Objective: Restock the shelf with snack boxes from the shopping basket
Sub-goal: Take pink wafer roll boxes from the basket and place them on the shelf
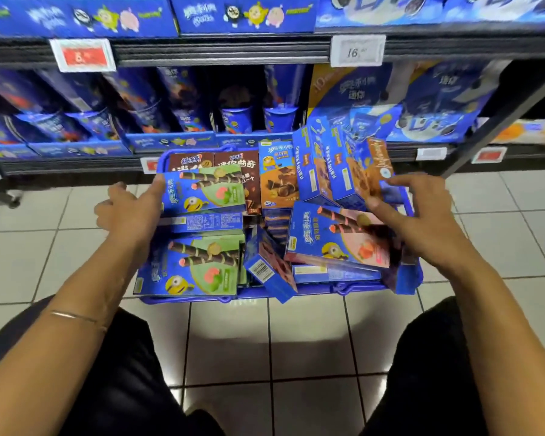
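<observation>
A blue shopping basket [405,278] stands on the tiled floor in front of the shelf, packed with snack boxes. My left hand [129,212] is at its left side, thumb touching the corner of a blue-and-green wafer-roll box [208,191], fingers spread away to the left. My right hand [419,221] is at the right side, thumb and forefinger pinching the edge of an upright blue-and-orange box [364,171]. Below it lies a blue-and-pink box [337,237]. Another green box [195,265] lies at the front left. Brown boxes [230,158] stand at the back.
The lower shelf [76,166] behind the basket holds rows of blue snack boxes and cups, with price tags [357,51] on the rails. A dark shelf upright [501,118] slants down at the right. My knees in dark trousers flank the floor tiles near me.
</observation>
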Motion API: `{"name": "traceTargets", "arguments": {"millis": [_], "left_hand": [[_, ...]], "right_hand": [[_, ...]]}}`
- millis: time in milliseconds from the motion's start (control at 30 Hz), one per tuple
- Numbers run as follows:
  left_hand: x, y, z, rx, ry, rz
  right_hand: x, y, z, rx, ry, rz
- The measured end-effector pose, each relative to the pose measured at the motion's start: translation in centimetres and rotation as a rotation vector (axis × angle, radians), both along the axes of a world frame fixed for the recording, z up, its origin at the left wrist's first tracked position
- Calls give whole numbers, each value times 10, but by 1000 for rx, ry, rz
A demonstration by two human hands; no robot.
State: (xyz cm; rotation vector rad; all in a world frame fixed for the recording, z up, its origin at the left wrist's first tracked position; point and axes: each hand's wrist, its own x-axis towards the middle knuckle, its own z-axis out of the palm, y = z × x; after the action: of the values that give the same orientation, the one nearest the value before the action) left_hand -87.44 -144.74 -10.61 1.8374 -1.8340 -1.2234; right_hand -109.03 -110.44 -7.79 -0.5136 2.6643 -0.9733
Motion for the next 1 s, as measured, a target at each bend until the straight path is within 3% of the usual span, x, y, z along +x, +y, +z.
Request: {"name": "traceTargets", "arguments": {"millis": [67,167,333,433,533,667,767,867,1000], "left_hand": [[-5,29,13,-216,79,-140],[-18,70,27,-314,150,-392],[-26,110,33,-317,255,-641],[-20,121,32,-328,380,-660],[-21,135,39,-96,606,-521],[-31,149,49,362,914,-360],[-35,153,52,611,1114,-360],[-35,144,51,717,1253,-293],[-37,121,47,660,1159,-241]], "right_hand": [[28,-6,10,112,-32,275],[50,-15,3,385,213,482],[52,-20,2,453,201,401],[56,-21,15,333,121,338],[64,-29,30,114,78,233],[80,-59,42,-179,-9,86],[99,-88,45,-155,61,55],[113,-97,43,-180,125,109],[113,-89,38,-425,-31,52]]}}
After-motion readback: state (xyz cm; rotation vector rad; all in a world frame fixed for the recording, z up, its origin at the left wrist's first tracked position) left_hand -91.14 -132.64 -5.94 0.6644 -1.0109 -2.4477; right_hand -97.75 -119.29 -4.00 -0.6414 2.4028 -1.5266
